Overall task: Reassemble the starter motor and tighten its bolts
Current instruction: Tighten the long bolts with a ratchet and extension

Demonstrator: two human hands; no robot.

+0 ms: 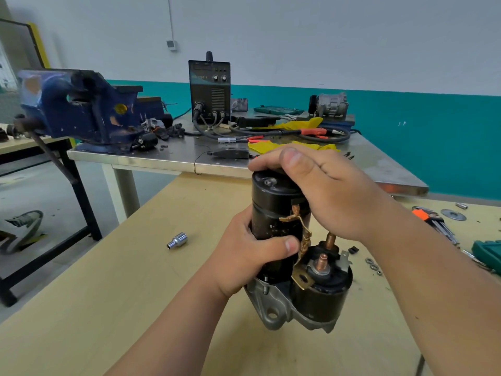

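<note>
The starter motor (273, 210) stands upright on the wooden table (113, 294), a black cylinder on a grey cast nose housing (271, 313). Its black solenoid (322, 289) with two copper studs sits beside it on the right, and a braided copper lead (303, 240) runs down to it. My left hand (249, 253) grips the black cylinder's lower half, thumb across the front. My right hand (325, 185) lies curled over the motor's top end cap, where one small bolt head (268, 182) shows.
A chrome socket (177, 240) lies to the left on the wooden table. Hex keys with an orange holder (433, 221), a washer (453, 214), loose nuts (374, 265) and a green case (488, 253) lie to the right. Behind stands a steel bench (162, 156) with a blue vise (78, 109), a welder (209, 89) and cables.
</note>
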